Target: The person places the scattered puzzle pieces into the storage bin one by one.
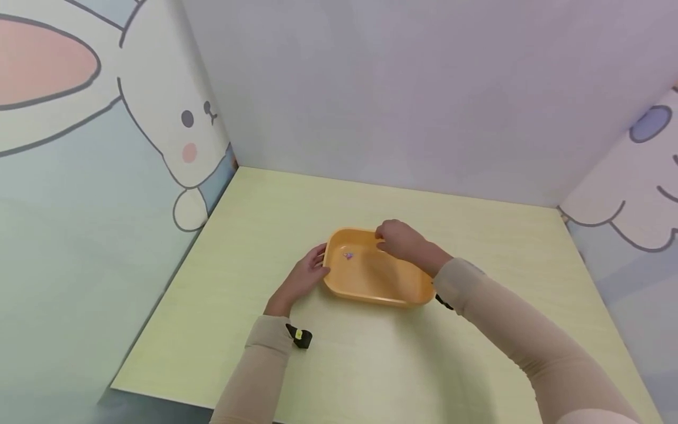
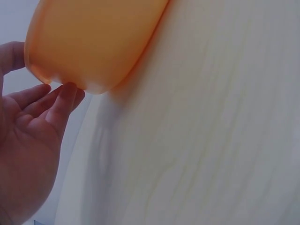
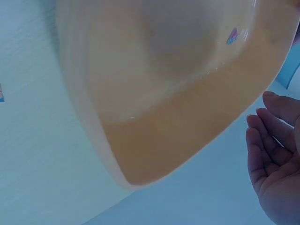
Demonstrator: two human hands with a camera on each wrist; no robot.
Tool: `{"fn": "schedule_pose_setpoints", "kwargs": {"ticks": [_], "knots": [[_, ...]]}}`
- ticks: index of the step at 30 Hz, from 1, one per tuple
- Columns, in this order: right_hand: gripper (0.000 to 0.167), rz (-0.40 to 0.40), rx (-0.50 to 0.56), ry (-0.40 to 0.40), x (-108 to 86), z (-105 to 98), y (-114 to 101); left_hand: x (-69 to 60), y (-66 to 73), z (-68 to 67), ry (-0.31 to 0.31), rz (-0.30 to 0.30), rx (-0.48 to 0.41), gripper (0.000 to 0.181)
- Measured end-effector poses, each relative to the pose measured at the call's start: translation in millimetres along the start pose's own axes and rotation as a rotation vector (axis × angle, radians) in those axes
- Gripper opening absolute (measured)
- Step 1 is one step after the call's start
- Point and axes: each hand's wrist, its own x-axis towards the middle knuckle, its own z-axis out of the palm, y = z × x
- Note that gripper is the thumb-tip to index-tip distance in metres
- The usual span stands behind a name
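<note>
The orange tray [image 1: 365, 277] sits upright on the pale worktop [image 1: 254, 247], near its middle, its long sides running roughly from left to right; inside, on the tray's floor toward the left end, lies a small pink-and-blue piece [image 1: 348, 255]. The left hand [image 1: 303, 277] spans the tray's left end, fingertips and thumb touching the outside; its grip is spread and relaxed rather than clenched. The right hand [image 1: 399, 238] reaches across to the far rim; its grip is loosely curved, thumb apart from the fingers, with nothing visible between them; whether it touches the rim I cannot tell. Both arms wear beige sleeves [image 1: 265, 365]; a black strap [image 1: 300, 337] shows at the left wrist; beyond the worktop, the left wall carries a white cartoon animal [image 1: 159, 106].
</note>
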Motion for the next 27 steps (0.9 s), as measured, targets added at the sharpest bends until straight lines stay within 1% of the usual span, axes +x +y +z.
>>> {"fn": "schedule_pose_setpoints", "kwargs": {"ticks": [5,12,21,22,26,27], "knots": [[0.024,0.002,-0.004,0.006,-4.7,-0.7,6.0,0.6,1.1,-1.3,0.006,0.008,0.001,0.060],[0.026,0.061,0.035,0.007,-15.8,-3.2,15.1,0.3,-0.4,-0.5,0.003,0.009,-0.010,0.060],[0.025,0.094,0.046,0.054,-32.8,-5.8,27.6,1.8,-2.2,-2.8,-0.045,-0.002,-0.013,0.063],[0.025,0.094,0.049,0.059,-34.5,-6.2,28.2,0.9,0.4,-3.4,-0.053,-0.005,-0.010,0.063],[0.024,0.111,0.057,0.085,-41.0,-7.1,32.6,-10.8,23.9,-4.8,-0.067,0.009,0.005,0.061],[0.023,0.118,0.056,0.090,-42.8,-7.6,33.5,-10.9,24.5,-4.2,-0.058,0.008,0.004,0.061]]}}
